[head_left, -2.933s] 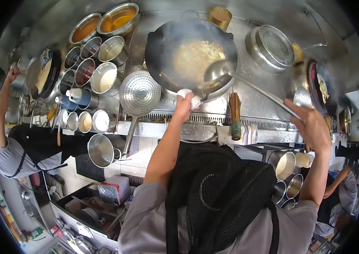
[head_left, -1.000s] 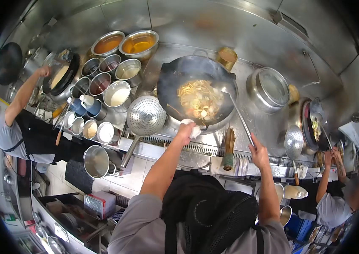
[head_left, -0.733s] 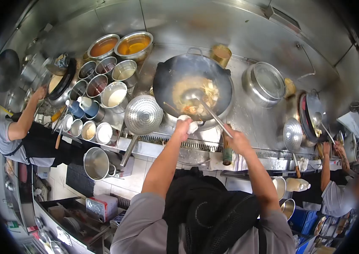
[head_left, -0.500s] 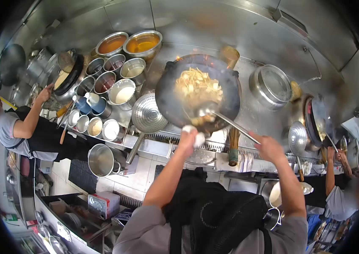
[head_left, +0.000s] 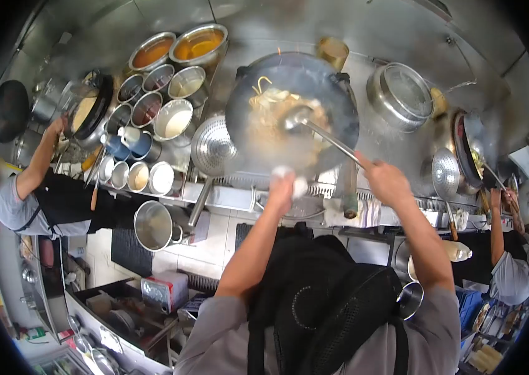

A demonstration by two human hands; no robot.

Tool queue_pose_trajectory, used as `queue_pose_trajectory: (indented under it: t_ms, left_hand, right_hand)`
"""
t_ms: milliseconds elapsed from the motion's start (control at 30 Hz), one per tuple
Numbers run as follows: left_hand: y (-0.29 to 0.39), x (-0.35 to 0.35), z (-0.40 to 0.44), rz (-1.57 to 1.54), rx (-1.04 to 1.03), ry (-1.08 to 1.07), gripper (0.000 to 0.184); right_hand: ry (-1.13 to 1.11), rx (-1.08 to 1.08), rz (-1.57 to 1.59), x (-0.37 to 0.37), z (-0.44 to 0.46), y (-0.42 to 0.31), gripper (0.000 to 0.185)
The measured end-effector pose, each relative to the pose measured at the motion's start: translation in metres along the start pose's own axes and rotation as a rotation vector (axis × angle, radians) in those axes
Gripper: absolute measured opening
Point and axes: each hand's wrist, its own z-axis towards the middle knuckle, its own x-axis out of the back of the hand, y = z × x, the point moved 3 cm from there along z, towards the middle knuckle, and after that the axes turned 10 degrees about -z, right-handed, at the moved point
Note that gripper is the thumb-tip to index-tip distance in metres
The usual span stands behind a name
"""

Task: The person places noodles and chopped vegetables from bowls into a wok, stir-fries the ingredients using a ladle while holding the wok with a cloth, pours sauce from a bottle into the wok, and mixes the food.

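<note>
A dark wok (head_left: pixel 239 134) stands over the stove, steaming, with small flames behind its far rim. Noodles and pale pieces of food (head_left: pixel 271 106) lie or toss inside it, blurred by motion. My left hand (head_left: pixel 282 192) is closed round a white cloth (head_left: pixel 299 186) at the wok's near edge; the wok's handle is hidden there. With my right hand (head_left: pixel 384 178) I grip the handle of a metal ladle (head_left: pixel 332 139). The ladle's bowl is over the food in the wok.
Left of the wok are a perforated strainer (head_left: pixel 213 145), several metal pots of sauces, and two bowls of orange liquid (head_left: pixel 199 45). A lidded pot (head_left: pixel 402 97) and a bamboo brush (head_left: pixel 350 187) are to the right. Co-workers stand at woks on both sides.
The ladle has moved up from the wok's near side towards its middle. The food has shifted and spread, with more steam over the near rim. Both hands keep their holds.
</note>
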Motion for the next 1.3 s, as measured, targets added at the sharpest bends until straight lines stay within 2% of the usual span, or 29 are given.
queue_pose_trajectory:
  t_ms: [67,100,167,200,267,367,400,433,467,533,567,633,667,733,800,833,867,933,967,1000,1067,1167,1200,1267,1300]
  left_hand:
    - [-0.015,0.019,0.011,0.010,0.010,0.009,0.022]
    - [-0.005,0.011,0.018,0.021,0.004,-0.011,0.022]
    - [-0.009,0.026,-0.024,0.031,-0.004,0.008,0.032]
    - [-0.010,0.035,-0.035,0.121,-0.019,-0.057,0.037]
    - [-0.001,0.020,-0.044,0.061,-0.097,0.017,0.031]
    - [0.005,0.006,-0.007,-0.083,0.021,0.055,0.026]
    - [-0.004,0.016,0.012,-0.053,0.010,-0.038,0.025]
    - [-0.003,0.016,0.026,-0.023,-0.009,-0.143,0.025]
    - [-0.002,0.019,-0.002,-0.082,-0.012,-0.053,0.023]
    - [0.012,0.013,-0.057,-0.086,-0.078,0.021,0.019]
    - [0.016,0.008,-0.053,-0.084,-0.078,0.016,0.019]
    - [0.010,0.011,-0.056,-0.104,-0.005,0.098,0.020]
    - [0.003,0.016,-0.025,-0.103,0.020,0.003,0.023]
    - [0.008,0.011,0.019,0.084,0.067,-0.113,0.024]
    - [-0.005,0.019,-0.004,0.050,-0.084,-0.003,0.029]
    - [-0.001,0.021,-0.032,0.073,-0.010,0.038,0.034]
    - [-0.022,0.045,-0.037,0.019,-0.058,-0.064,0.039]
    - [-0.006,0.037,-0.062,0.128,-0.097,-0.137,0.038]
    - [-0.011,0.041,-0.055,0.166,-0.109,0.016,0.032]
    - [0.000,0.028,-0.045,0.129,-0.074,-0.009,0.027]
    - [0.016,0.014,-0.003,0.132,0.013,-0.034,0.025]
    - [-0.003,0.027,0.002,0.007,0.025,-0.079,0.027]
    - [-0.009,0.035,-0.017,0.073,0.061,-0.012,0.026]
    - [-0.006,0.031,-0.051,0.112,-0.064,-0.083,0.027]
    - [-0.006,0.031,-0.042,0.122,-0.063,-0.043,0.027]
  right_hand:
    - [0.060,0.021,0.012,-0.027,0.019,-0.025,0.054]
    - [0.019,0.028,0.075,-0.012,0.006,-0.027,0.053]
    - [-0.008,0.048,0.040,0.012,-0.026,0.001,0.053]
    - [-0.048,0.067,0.012,0.019,-0.032,0.012,0.053]
    - [-0.005,0.078,0.022,0.033,-0.017,0.014,0.053]
    - [-0.015,0.071,0.031,-0.003,0.010,-0.015,0.053]
    - [-0.048,0.056,0.017,-0.017,0.018,-0.024,0.053]
    - [0.064,0.132,0.094,-0.018,0.008,-0.027,0.054]
    - [0.084,0.129,0.086,-0.007,-0.008,-0.021,0.054]
    - [0.016,0.158,0.028,0.022,-0.044,0.001,0.056]
    - [0.019,0.154,0.027,0.027,-0.044,0.017,0.056]
    - [-0.143,-0.008,-0.090,0.021,-0.043,0.043,0.062]
    - [-0.155,-0.001,-0.085,0.008,-0.031,0.036,0.062]
    - [0.033,0.011,0.010,-0.016,-0.002,0.013,0.061]
    - [0.047,0.019,0.012,-0.004,-0.013,-0.002,0.060]
    - [0.044,0.027,0.026,0.000,-0.019,-0.005,0.060]
    - [0.061,0.014,0.028,0.004,-0.026,0.010,0.060]
    - [-0.034,0.016,-0.016,0.006,-0.044,0.046,0.060]
    - [-0.050,-0.038,-0.007,0.007,-0.036,0.049,0.061]
    - [-0.068,-0.031,-0.006,0.003,-0.022,0.040,0.061]
    - [0.087,-0.097,0.042,-0.012,0.009,0.007,0.057]
    - [0.110,-0.017,0.071,-0.023,0.014,-0.009,0.055]
    - [0.112,-0.027,0.072,-0.016,0.005,0.001,0.055]
    - [-0.021,-0.002,0.054,0.007,-0.016,0.031,0.056]
    - [-0.085,-0.036,-0.023,0.010,-0.011,0.040,0.054]
